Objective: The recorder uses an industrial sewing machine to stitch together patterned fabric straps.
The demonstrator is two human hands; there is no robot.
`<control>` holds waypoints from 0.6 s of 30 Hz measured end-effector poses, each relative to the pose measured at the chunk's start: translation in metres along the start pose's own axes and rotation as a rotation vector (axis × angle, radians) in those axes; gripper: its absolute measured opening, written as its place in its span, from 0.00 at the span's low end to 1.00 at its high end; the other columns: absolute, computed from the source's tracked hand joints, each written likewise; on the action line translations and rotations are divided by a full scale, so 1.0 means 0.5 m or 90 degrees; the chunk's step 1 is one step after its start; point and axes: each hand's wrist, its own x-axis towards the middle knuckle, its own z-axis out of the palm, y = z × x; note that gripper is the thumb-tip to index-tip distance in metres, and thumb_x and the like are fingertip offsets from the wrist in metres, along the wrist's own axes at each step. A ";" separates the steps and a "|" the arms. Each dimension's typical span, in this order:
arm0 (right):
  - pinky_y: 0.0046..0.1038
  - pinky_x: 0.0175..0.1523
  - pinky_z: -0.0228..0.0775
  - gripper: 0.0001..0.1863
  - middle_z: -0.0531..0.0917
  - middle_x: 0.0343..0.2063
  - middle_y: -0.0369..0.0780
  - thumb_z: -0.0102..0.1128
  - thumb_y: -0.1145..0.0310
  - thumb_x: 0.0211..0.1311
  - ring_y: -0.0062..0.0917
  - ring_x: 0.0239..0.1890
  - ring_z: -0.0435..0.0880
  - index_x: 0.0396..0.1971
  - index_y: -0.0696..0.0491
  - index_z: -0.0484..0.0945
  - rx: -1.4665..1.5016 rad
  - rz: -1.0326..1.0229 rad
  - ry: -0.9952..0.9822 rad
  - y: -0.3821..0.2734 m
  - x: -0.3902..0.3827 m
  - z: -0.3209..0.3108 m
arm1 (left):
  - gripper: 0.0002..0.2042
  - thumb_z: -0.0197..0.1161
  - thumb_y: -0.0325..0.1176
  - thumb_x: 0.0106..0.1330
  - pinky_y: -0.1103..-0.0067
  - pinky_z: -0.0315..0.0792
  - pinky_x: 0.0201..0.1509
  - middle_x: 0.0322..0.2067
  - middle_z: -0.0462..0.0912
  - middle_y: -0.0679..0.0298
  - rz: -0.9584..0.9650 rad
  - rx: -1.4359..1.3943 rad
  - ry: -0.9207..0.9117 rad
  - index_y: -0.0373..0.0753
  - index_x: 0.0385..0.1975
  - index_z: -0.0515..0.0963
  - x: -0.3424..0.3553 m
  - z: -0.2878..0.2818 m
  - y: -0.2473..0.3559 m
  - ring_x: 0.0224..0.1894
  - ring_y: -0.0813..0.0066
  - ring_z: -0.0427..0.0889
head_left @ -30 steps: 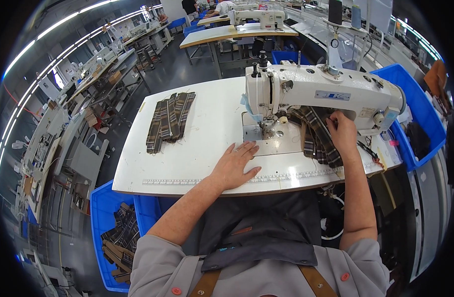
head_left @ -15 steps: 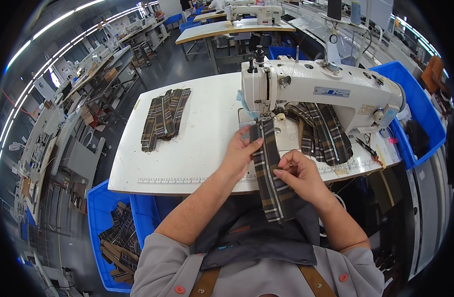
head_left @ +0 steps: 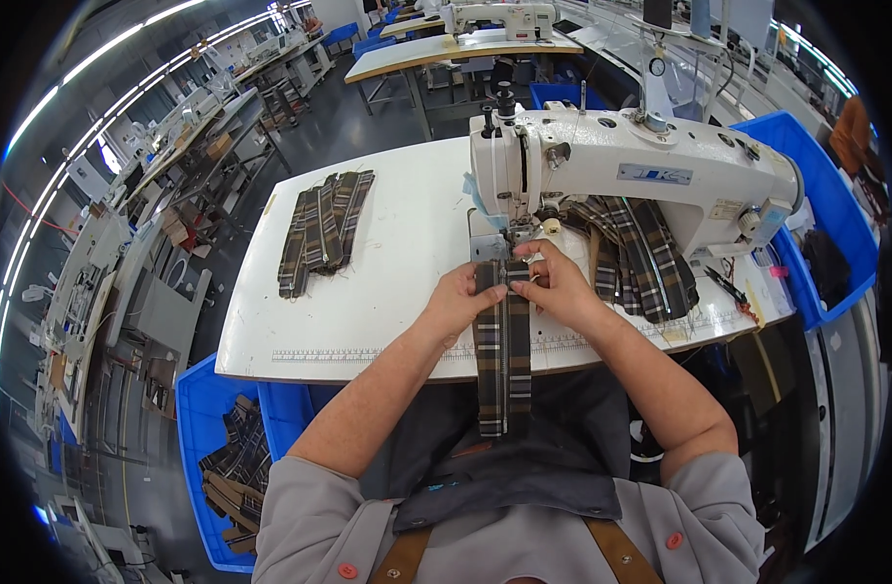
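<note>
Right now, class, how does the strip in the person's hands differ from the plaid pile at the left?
The held strip is one length gripped by the left hand and right hand; the plaid pile is several overlapping pieces, touched by neither. The held strip extends past the near edge of the white table; the plaid pile lies wholly on top. Both are dark plaid with brown and pale lines.

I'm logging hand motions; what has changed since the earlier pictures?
The right hand moved left from the plaid pile, the left hand lifted off the tabletop, and both took hold of a zippered strip, now hanging straighter over the tabletop's edge. The plaid stack at left stayed put.
</note>
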 end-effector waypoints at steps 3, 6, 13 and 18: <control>0.26 0.34 0.73 0.27 0.79 0.25 0.35 0.73 0.72 0.60 0.19 0.28 0.79 0.57 0.55 0.72 -0.157 -0.054 -0.007 0.011 0.022 -0.004 | 0.24 0.72 0.22 0.66 0.81 0.81 0.45 0.42 0.88 0.59 0.030 -0.014 0.077 0.29 0.60 0.72 0.025 -0.017 0.000 0.42 0.77 0.87; 0.29 0.38 0.74 0.25 0.80 0.24 0.36 0.76 0.70 0.57 0.24 0.28 0.81 0.54 0.54 0.75 -0.220 -0.079 -0.008 0.006 0.031 -0.007 | 0.21 0.73 0.22 0.64 0.83 0.80 0.40 0.39 0.87 0.62 0.008 0.189 0.120 0.30 0.56 0.76 0.043 -0.031 0.011 0.36 0.81 0.86; 0.37 0.39 0.75 0.22 0.85 0.27 0.40 0.79 0.62 0.54 0.34 0.32 0.86 0.46 0.51 0.80 -0.398 -0.108 -0.006 0.018 0.049 -0.033 | 0.20 0.77 0.21 0.57 0.76 0.80 0.41 0.38 0.85 0.60 0.223 0.522 0.200 0.36 0.50 0.81 0.046 0.008 0.018 0.35 0.73 0.84; 0.39 0.42 0.77 0.14 0.84 0.34 0.39 0.76 0.58 0.57 0.37 0.38 0.87 0.36 0.51 0.83 -0.524 -0.221 0.118 0.040 0.048 -0.040 | 0.19 0.74 0.29 0.63 0.64 0.76 0.62 0.51 0.82 0.54 0.488 0.852 0.194 0.35 0.54 0.81 0.021 0.019 0.013 0.55 0.57 0.82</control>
